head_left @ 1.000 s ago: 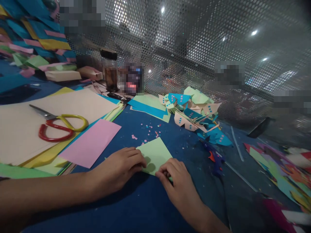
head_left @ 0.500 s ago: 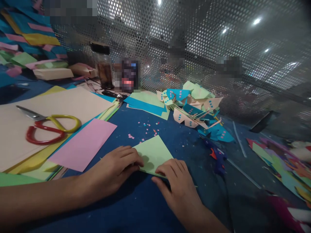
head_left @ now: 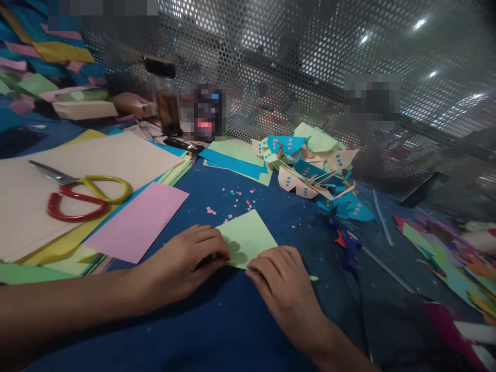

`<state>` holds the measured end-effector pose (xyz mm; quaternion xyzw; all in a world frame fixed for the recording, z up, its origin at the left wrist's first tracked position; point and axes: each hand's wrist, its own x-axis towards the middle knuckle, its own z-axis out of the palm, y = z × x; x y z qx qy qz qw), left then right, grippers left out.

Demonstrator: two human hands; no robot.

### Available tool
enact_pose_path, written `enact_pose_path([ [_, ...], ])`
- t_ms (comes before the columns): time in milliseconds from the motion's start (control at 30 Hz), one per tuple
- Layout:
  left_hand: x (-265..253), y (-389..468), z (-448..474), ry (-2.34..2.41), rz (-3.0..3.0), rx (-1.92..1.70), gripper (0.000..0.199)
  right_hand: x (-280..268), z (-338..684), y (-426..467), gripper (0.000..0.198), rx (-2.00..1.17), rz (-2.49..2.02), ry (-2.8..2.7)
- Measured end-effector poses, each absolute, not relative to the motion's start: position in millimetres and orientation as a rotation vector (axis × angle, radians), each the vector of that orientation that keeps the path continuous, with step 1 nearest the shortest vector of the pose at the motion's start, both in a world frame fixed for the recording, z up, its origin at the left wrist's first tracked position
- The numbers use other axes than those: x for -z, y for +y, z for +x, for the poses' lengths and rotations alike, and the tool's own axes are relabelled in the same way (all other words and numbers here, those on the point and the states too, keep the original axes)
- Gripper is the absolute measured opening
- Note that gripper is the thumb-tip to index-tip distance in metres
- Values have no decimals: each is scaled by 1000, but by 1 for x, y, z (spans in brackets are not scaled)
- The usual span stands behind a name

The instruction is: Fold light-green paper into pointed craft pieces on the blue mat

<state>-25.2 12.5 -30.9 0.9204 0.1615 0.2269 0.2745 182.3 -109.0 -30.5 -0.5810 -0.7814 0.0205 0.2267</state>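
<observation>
A light green sheet of paper [head_left: 250, 235] lies on the blue table between my two hands, one corner pointing away from me. My left hand [head_left: 196, 258] pinches its near left edge, fingers curled over thumb. On the near right edge, my right hand [head_left: 281, 279] grips the same paper, its thumb close under the fingertips. The paper's near edge is partly covered by my fingers. Just left of my left hand rests a pink paper rectangle [head_left: 141, 219]. Tiny coloured paper squares [head_left: 211, 210] are scattered beyond the green sheet.
Scissors [head_left: 87, 194] with red and yellow handles lie on a paper stack [head_left: 58, 150] at left. Folded paper boats [head_left: 306, 170] are piled at the back. A blue glue gun [head_left: 349, 248] with its cord sits right. A lidded jar [head_left: 166, 101] stands near the mesh wall [head_left: 248, 67].
My right hand's thumb has closed in toward its fingers at the paper's near edge. The left hand keeps its hold. The whole view has shifted slightly.
</observation>
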Motion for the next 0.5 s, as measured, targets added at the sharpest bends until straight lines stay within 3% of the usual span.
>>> enact_pose_path([
  [500, 34, 10, -30, 345, 2823, -635, 19, 30, 181, -110, 15, -63, -1610, -2112],
])
